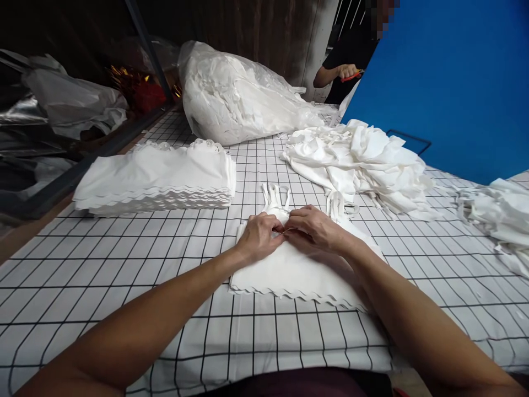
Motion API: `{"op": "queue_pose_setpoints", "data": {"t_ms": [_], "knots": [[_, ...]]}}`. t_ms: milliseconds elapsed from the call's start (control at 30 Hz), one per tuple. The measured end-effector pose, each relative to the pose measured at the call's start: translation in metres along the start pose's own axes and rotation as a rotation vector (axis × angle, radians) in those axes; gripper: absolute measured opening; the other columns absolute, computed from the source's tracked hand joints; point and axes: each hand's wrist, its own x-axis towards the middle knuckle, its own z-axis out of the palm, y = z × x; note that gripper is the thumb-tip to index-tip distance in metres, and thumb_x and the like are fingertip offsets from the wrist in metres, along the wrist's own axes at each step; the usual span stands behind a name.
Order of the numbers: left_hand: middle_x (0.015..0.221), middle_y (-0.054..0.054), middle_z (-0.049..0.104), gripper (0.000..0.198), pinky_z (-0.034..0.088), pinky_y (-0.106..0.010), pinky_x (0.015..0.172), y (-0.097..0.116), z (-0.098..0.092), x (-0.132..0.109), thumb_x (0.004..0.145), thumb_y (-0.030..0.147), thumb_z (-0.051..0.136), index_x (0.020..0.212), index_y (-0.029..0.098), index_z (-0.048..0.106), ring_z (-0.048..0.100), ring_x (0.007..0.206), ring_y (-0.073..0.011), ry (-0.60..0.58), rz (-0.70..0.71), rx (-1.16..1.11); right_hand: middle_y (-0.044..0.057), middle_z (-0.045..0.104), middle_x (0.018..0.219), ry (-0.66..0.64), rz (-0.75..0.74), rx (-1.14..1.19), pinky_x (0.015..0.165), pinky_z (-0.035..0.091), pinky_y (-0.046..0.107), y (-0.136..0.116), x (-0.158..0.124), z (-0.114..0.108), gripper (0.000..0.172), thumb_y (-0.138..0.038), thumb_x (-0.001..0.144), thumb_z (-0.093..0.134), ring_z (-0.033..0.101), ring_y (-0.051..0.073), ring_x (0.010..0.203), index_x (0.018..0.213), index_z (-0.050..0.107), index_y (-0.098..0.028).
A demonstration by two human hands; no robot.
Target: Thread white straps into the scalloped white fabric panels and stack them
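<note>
A small stack of white camisoles [285, 273] with thin straps and a wavy hem lies flat in front of me. My left hand [261, 234] pinches the top camisole's upper edge, thumb and forefinger closed together. Right beside it, my right hand [311, 227] is also closed on that edge, its fingertips nearly meeting those of the left. A fine thread or edge seems to stretch between them; its detail is too small to tell. The looped straps [271, 196] stick out beyond my hands on the far side.
At the left stands a taller neat pile of white garments [157, 176]. Behind it lies a clear bag [235, 91] stuffed with white cloth. Loose white garments [359, 160] are heaped at right, with another heap [504, 215] farther over. A co-worker's hand [347, 71] holds red-handled scissors beside a blue panel [446, 82].
</note>
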Motion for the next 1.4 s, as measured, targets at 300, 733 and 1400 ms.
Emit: {"op": "queue_pose_setpoints", "data": {"t_ms": [300,733,1400], "knots": [[0.089,-0.002,0.073,0.009,0.044,-0.046,0.091,-0.005,0.001,-0.002,0.083,0.027,0.070,0.080,0.019,0.068,0.061,0.090,-0.0228,-0.003,0.029,-0.027,0.004,0.070,0.088,-0.110,0.107,0.018,0.069,0.042,0.028,0.020,0.005,-0.032,0.022,-0.010,0.084,0.060,0.061,0.015,0.073,0.105,0.065,-0.016],[0.126,-0.013,0.053,0.072,0.048,-0.050,0.096,-0.004,0.010,-0.011,0.076,0.024,0.076,0.136,0.022,0.037,0.054,0.118,-0.0310,0.249,0.116,0.153,0.000,0.056,0.066,0.184,0.310,0.212,0.055,0.035,0.024,0.090,0.102,-0.032,0.022,-0.034,0.085,0.063,0.044,0.009,0.057,0.076,0.059,-0.014],[0.161,-0.011,0.030,0.063,0.020,-0.057,0.122,-0.012,0.014,-0.007,0.100,0.053,0.035,0.151,0.016,0.037,0.017,0.151,-0.0347,-0.098,0.104,0.387,0.009,0.072,0.097,0.167,0.657,0.094,0.072,0.047,0.028,0.062,-0.013,-0.072,0.024,-0.035,0.088,0.062,0.064,0.017,0.082,0.100,0.067,-0.014]]}}
